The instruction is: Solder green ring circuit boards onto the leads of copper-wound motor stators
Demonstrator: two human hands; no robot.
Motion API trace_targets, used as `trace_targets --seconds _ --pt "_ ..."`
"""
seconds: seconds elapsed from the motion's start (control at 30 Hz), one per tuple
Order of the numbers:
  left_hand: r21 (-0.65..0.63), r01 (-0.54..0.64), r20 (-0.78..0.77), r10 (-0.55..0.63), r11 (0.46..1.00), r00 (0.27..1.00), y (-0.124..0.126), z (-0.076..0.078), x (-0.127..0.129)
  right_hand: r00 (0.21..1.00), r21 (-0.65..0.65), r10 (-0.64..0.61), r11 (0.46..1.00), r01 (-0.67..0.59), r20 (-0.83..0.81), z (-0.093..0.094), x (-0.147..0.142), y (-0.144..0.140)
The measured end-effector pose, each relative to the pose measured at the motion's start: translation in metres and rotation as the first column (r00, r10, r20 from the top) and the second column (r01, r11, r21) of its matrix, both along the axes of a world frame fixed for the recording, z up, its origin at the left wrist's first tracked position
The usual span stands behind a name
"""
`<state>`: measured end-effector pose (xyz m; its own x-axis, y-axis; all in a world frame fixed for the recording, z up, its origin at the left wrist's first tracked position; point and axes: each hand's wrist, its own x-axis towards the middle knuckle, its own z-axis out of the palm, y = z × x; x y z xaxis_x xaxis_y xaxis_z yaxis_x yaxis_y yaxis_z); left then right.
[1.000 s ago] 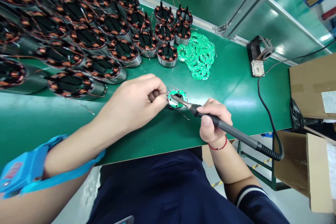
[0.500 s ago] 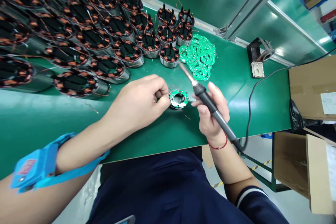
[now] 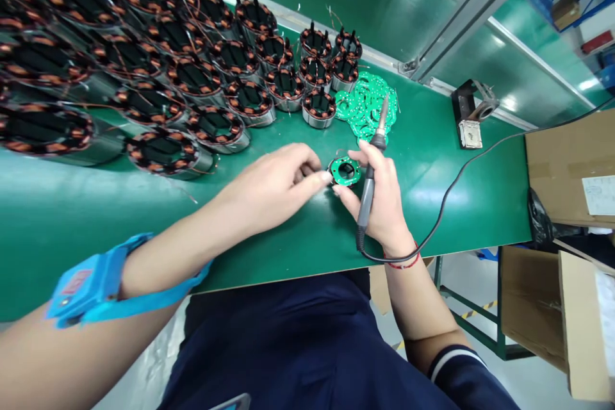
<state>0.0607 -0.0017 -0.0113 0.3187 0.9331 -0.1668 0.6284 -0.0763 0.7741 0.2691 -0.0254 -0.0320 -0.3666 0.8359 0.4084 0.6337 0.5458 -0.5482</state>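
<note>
green ring board (image 3: 345, 170), round, black centre

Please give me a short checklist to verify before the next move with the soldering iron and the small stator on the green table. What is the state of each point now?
1. Iron held in right hand: ok, the fingers are wrapped around the handle.
2. Iron tip away from the stator: ok, it points up and away, over the pile of green boards.
3. Stator steadied: ok, the left hand touches its left side and the right-hand fingers its right side.
4. Cord free: ok, it lies loose across the table.
5. Solder joints on the stator board: cannot tell, too small.
</note>
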Motion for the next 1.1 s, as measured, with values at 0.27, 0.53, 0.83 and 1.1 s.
trace_targets --seconds 0.27,0.53,0.83,1.1 --pt "0.160 0.099 -0.041 -0.093 0.982 0.995 0.001 -0.001 -0.006 0.995 -0.002 -0.006 1.000 0.006 -0.101 -0.007 0.001 -0.004" --pt "-0.050 -0.060 0.247 0.070 0.997 0.967 0.002 0.005 -0.001 1.000 0.167 0.025 0.986 -0.026 0.008 -0.001 -0.011 -0.007" --pt "-0.086 -0.114 0.213 0.130 0.990 0.968 0.000 0.003 0.001 0.999 0.208 0.050 0.977 -0.051 0.010 0.007 -0.015 -0.009" --pt "0.082 -0.114 0.016 0.113 0.990 0.993 -0.004 0.010 0.004 0.926 0.219 -0.101 0.957 0.190 -0.363 -0.007 -0.007 -0.017"
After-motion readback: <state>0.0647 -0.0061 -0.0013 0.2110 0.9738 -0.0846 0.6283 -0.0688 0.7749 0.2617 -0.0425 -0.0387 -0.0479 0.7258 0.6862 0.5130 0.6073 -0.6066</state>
